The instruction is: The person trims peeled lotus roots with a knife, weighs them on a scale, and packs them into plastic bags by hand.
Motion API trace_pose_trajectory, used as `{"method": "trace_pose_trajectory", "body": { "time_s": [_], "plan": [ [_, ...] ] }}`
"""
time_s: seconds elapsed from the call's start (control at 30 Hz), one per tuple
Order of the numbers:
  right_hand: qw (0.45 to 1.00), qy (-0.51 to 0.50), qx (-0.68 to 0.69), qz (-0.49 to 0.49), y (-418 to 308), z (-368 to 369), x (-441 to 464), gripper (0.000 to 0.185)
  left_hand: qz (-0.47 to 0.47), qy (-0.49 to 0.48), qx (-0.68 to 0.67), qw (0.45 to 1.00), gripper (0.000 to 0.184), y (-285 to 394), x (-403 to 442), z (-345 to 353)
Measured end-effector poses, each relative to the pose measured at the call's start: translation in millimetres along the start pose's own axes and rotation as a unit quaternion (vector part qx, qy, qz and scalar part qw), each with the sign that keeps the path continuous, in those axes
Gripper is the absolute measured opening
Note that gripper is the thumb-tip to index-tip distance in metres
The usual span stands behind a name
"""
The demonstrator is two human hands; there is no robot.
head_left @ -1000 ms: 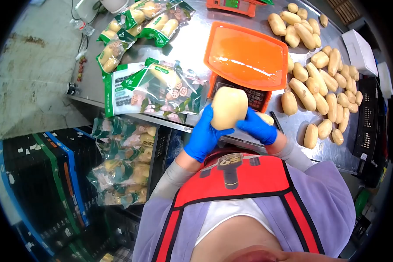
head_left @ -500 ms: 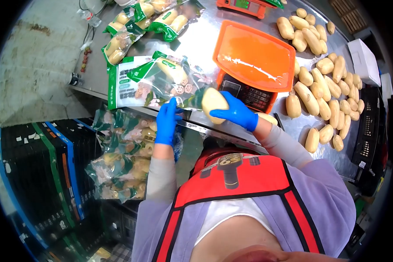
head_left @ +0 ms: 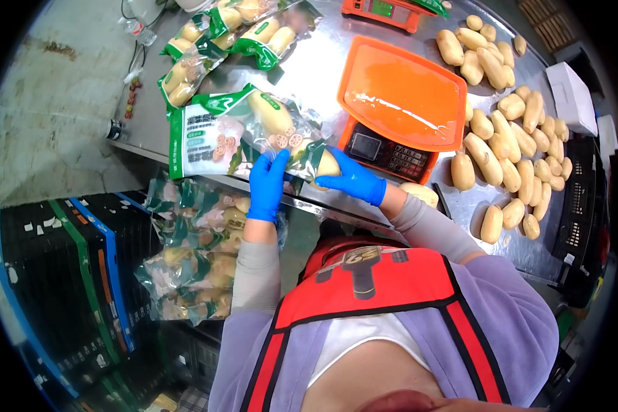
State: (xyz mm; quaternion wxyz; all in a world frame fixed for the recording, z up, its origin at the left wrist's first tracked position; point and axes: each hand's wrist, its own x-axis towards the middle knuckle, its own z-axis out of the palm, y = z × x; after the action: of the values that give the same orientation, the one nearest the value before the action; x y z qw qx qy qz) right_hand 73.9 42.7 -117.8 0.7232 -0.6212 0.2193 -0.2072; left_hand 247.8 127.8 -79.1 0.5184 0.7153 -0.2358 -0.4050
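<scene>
My left hand (head_left: pixel 267 184), in a blue glove, pinches the near edge of a clear and green printed bag (head_left: pixel 237 147) lying on the metal table. My right hand (head_left: pixel 356 180), also gloved in blue, grips a pale lotus root piece (head_left: pixel 327 167) at the bag's right end. The root's left part is behind the bag's film, so it is at least partly inside the mouth. Just right of my hands stands a scale (head_left: pixel 388 152) with an orange tray (head_left: pixel 402 93).
Filled bags (head_left: pixel 264 34) lie at the table's back left. Many loose lotus roots (head_left: pixel 505 141) spread over the right side. A second scale (head_left: pixel 381 12) stands at the back. More filled bags (head_left: pixel 192 254) sit in a crate below, beside stacked dark crates (head_left: pixel 48 275).
The root, first held between both hands, has moved left and into the bag's mouth with my right hand. My left hand has let go of the root and taken the bag's edge.
</scene>
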Motion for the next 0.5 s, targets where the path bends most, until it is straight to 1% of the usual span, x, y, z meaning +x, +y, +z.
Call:
{"method": "trace_pose_trajectory", "body": {
  "time_s": [0.03, 0.07, 0.1, 0.13, 0.17, 0.23, 0.27, 0.3, 0.33, 0.37, 0.43, 0.47, 0.5],
  "plan": [
    [1.000, 0.003, 0.001, 0.000, 2, -3, -1, 0.077, 0.000, -0.003, 0.001, 1.000, 0.021, -8, 0, -2],
    [0.985, -0.007, -0.166, 0.056, -7, -4, -1, 0.074, 0.009, -0.003, -0.003, 1.000, 0.021, -14, -1, -3],
    [0.938, -0.018, -0.328, 0.111, -15, -4, -1, 0.072, 0.019, -0.002, -0.008, 1.000, 0.022, -19, -2, -5],
    [0.928, -0.017, -0.357, 0.105, -20, -3, 1, 0.069, 0.032, 0.001, -0.029, 0.999, 0.022, -23, -3, -5],
    [0.928, -0.017, -0.357, 0.106, -17, -3, 2, 0.069, 0.032, 0.000, -0.029, 0.999, 0.022, -25, -2, -6],
    [0.979, -0.019, -0.174, 0.102, -11, -3, 5, 0.066, 0.019, 0.020, -0.056, 0.998, 0.022, -31, 1, -8],
    [0.979, -0.020, -0.175, 0.103, -11, 1, 5, 0.066, 0.018, 0.021, -0.057, 0.998, 0.022, -23, -1, -8],
    [0.996, -0.009, -0.023, 0.082, -12, 7, 5, 0.064, -0.008, -0.001, -0.057, 0.998, 0.019, -9, -5, -7],
    [0.990, 0.002, 0.129, 0.060, -12, 13, 6, 0.063, -0.035, -0.022, -0.057, 0.998, 0.017, -1, -7, -8],
    [0.990, 0.001, 0.130, 0.061, -5, 16, 7, 0.063, -0.036, -0.020, -0.057, 0.998, 0.017, -3, -5, -10],
    [0.998, 0.008, 0.069, -0.001, 21, 21, 10, 0.070, -0.017, 0.002, -0.021, 1.000, 0.023, -8, -1, -14],
    [0.999, -0.006, -0.018, 0.042, 19, 19, 10, 0.062, -0.018, 0.004, -0.021, 1.000, 0.023, -4, -1, -16],
    [0.999, -0.008, -0.017, 0.045, 16, 16, 10, 0.062, 0.020, -0.011, 0.026, 0.999, 0.024, 4, -2, -18]
  ]
}}
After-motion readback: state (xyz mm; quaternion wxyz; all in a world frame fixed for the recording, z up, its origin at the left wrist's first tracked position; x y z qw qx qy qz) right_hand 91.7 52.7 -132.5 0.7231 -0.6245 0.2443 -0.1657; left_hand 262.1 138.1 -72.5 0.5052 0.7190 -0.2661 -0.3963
